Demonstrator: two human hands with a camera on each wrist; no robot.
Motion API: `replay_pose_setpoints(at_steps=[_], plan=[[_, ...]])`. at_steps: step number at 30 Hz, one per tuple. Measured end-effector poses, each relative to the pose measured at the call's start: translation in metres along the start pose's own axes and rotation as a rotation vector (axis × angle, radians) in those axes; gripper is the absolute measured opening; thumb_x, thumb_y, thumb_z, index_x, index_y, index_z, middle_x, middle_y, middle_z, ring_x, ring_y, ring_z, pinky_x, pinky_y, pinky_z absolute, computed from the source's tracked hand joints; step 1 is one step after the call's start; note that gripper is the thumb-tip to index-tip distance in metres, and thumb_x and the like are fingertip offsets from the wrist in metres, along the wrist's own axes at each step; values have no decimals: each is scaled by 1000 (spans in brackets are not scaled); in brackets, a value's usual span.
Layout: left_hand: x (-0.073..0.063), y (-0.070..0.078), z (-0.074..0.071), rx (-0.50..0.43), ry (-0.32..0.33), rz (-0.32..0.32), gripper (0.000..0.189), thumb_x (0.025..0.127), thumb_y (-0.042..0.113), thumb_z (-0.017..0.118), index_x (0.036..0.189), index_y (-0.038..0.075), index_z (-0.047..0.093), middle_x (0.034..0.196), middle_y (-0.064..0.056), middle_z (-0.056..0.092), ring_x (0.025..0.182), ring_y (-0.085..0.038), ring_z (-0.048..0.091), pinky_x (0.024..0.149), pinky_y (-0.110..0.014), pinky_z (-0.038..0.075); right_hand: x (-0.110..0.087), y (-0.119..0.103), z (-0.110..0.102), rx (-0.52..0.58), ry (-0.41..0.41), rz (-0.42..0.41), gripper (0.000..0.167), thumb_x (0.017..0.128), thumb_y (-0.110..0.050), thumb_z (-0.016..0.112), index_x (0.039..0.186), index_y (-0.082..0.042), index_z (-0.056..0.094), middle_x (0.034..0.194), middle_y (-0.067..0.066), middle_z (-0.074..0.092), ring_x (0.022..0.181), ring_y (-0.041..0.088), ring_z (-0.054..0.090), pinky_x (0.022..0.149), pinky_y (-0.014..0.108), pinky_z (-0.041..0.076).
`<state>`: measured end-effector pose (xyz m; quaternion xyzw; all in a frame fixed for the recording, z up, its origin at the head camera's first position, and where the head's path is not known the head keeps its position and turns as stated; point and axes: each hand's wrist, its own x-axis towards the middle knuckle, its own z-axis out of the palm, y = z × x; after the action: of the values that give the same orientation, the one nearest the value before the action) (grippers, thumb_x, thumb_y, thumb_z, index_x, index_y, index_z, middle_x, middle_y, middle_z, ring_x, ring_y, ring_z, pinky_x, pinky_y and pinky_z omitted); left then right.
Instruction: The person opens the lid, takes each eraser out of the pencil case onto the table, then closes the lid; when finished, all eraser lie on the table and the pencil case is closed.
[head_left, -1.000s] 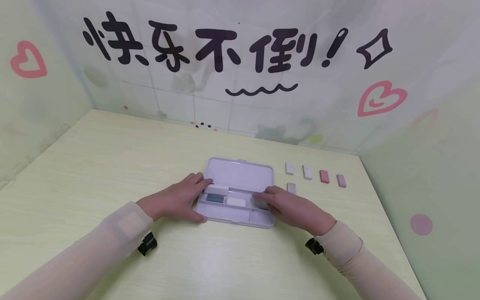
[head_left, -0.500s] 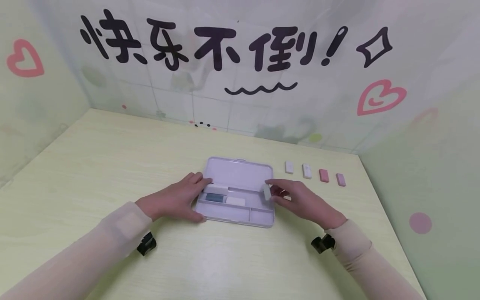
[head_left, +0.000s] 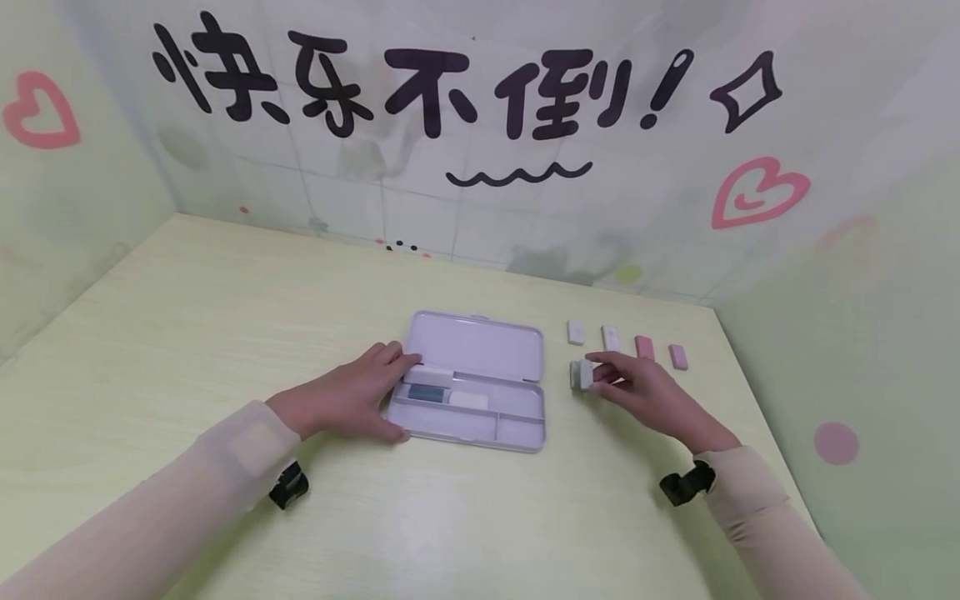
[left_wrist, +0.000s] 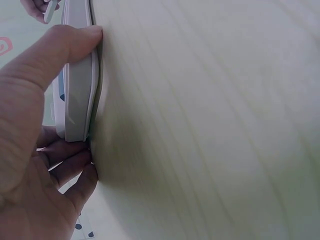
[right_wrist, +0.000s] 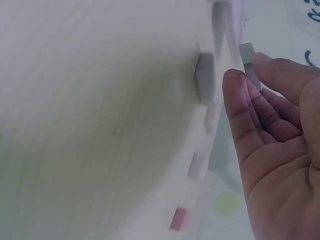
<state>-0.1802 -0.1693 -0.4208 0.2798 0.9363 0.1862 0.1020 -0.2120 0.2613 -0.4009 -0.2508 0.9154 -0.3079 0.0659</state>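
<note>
An open lilac pencil case (head_left: pixel 476 344) lies flat on the table. My left hand (head_left: pixel 348 394) grips its left end, thumb at the near edge and fingers at the far side; the left wrist view shows the thumb (left_wrist: pixel 75 42) against the case wall. Inside sit a blue-grey block (head_left: pixel 426 393) and a white block (head_left: pixel 468 401), like erasers. Right of the case, my right hand (head_left: pixel 647 390) pinches a pale grey eraser (right_wrist: pixel 248 55) between thumb and fingers. It is just above a grey eraser (right_wrist: pixel 204 79) on the table, which it partly hides in the head view.
Behind the right hand stand two white erasers (head_left: pixel 575 332), a red-pink eraser (head_left: pixel 644 347) and a lilac-pink eraser (head_left: pixel 678 357) in a row. Printed walls enclose the table (head_left: pixel 420 517) at the back (head_left: pixel 480 225) and sides.
My right hand has lifted the pale grey eraser out of the case's right part and carried it right, to beside the grey eraser on the table. The left hand has kept its hold.
</note>
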Motion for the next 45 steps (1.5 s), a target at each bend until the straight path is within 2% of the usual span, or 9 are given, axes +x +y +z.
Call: replay_pose_setpoints(at_steps=[5,9,13,22,33,39,42,45], plan=[[1,-2,-1,2,1,3,100,77,39,87,155,-1,41,127,-7,51,116,-21,44,100,-40,52,-7,15,-10,-30,19,44,47,97,-7,72,141,5,60,108,10,72,101,15,70,91,25,59],[1,-1,-1,6,-2,-2,100,77,39,87,156,-1,41,127,-7,50,117,-21,44,100,-40,52,-13,27,-16,-83,29,80,46,97,-9,72,139,6,61,105,9,74,98,10,69,89,19,57],[2,-1,-1,0,-7,-3,100,77,40,87,156,-1,41,126,-7,50,117,-20,44,100,-39,51,-16,35,-18,-117,31,85,43,96,-8,73,136,7,63,102,8,75,94,4,67,86,19,58],[1,0,1,-11,-13,-9,101,77,40,88,156,-1,41,126,-6,50,115,-20,44,98,-38,51,-21,35,-19,-137,11,50,40,98,-9,72,134,6,65,101,5,72,94,4,63,88,24,58],[0,2,-1,-11,-11,-4,100,77,40,87,156,-1,41,126,-5,49,113,-19,43,94,-35,50,-22,38,-18,-158,-36,74,39,99,-7,69,133,11,63,99,3,69,91,2,58,85,25,56],[-1,1,-1,-18,-16,-8,100,78,41,87,156,-1,41,125,-5,49,113,-19,43,94,-35,50,-21,40,-18,-150,-34,46,41,99,-6,68,134,13,62,98,3,69,90,0,58,84,27,57],[-1,1,-1,-16,-21,-11,100,78,41,87,156,-1,41,124,-5,49,113,-19,43,94,-35,50,-20,39,-18,-146,-44,45,42,100,-7,68,135,14,61,98,3,69,91,2,60,84,27,57],[-2,0,-1,-11,-16,-9,100,77,41,87,156,0,41,124,-5,49,113,-19,43,94,-35,50,-19,36,-19,-134,-59,79,45,100,-10,68,137,14,59,99,5,70,92,8,63,81,25,55]])
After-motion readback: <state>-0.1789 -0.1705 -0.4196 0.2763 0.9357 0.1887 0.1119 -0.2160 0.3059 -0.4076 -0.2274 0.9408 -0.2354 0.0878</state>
